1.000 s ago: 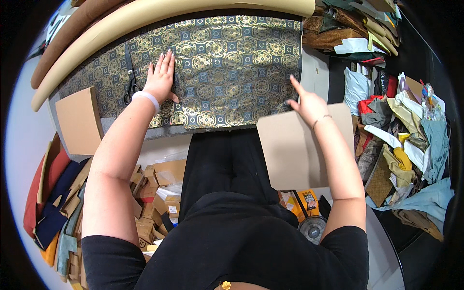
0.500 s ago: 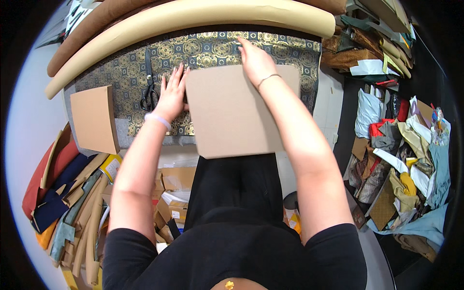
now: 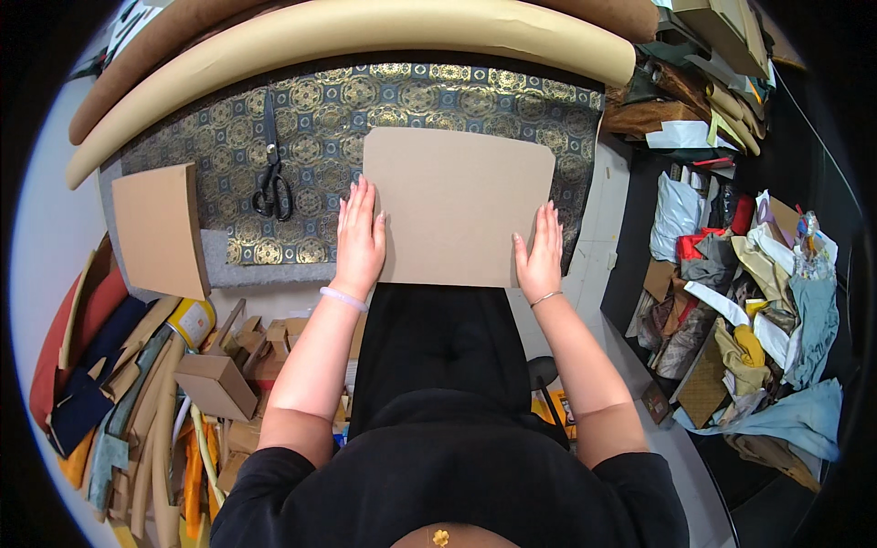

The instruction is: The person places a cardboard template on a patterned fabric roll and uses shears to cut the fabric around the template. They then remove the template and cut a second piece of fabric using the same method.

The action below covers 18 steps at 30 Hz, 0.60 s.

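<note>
A tan cardboard panel (image 3: 461,205) with clipped corners lies on dark patterned fabric (image 3: 315,137) with gold medallions. Along the panel's left edge rests my left hand (image 3: 361,237), fingers stretched out and pointing away from me. My right hand (image 3: 541,251) lies against the right edge, its fingers extended too and the thumb on the panel. Neither hand grips anything. Black-handled scissors (image 3: 272,178) lie on the fabric left of my left hand, blades pointing away.
A smaller cardboard box (image 3: 160,233) stands at the left. Cream (image 3: 365,36) and brown rolls span the back. Rolled materials (image 3: 137,393) crowd the lower left beside a yellow-banded can (image 3: 192,321). Scraps and bags (image 3: 731,301) are heaped at the right.
My right hand has come back from the panel's far edge to its right edge. My left hand has slid slightly nearer along the left edge. The panel now sits a little straighter.
</note>
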Available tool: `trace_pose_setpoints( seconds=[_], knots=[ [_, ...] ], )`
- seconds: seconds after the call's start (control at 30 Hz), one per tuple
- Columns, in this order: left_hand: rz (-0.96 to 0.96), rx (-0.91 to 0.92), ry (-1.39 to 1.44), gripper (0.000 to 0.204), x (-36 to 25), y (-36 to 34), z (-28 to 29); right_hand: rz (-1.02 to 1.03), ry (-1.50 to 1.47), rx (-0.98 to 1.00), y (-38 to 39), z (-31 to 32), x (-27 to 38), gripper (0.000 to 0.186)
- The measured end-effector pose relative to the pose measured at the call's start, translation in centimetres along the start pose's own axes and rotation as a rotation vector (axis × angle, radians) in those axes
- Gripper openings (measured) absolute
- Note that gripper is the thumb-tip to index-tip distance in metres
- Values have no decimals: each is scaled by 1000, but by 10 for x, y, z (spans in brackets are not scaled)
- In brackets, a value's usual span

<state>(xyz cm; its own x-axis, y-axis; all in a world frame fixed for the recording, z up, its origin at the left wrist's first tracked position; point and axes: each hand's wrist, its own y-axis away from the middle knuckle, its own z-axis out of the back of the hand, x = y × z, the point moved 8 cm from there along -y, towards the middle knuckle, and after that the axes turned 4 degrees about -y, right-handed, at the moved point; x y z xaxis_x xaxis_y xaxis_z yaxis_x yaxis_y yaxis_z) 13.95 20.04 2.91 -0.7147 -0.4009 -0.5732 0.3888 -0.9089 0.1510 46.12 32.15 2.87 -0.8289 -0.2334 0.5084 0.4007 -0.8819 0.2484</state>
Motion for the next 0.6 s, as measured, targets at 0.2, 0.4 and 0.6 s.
trace_pose_setpoints(
  seconds=[0.2, 0.4, 0.6],
  knots=[
    [-61, -14, -85, 55, -9, -12, -9, 4, 47, -85, -23, -2, -13, 69],
    [-59, -40, -215, 53, -12, -19, -19, 13, 73, -100, -36, -1, -14, 67],
    [-61, -69, -290, 53, -14, -24, -23, 40, 74, -128, -39, -2, -18, 70]
  ],
)
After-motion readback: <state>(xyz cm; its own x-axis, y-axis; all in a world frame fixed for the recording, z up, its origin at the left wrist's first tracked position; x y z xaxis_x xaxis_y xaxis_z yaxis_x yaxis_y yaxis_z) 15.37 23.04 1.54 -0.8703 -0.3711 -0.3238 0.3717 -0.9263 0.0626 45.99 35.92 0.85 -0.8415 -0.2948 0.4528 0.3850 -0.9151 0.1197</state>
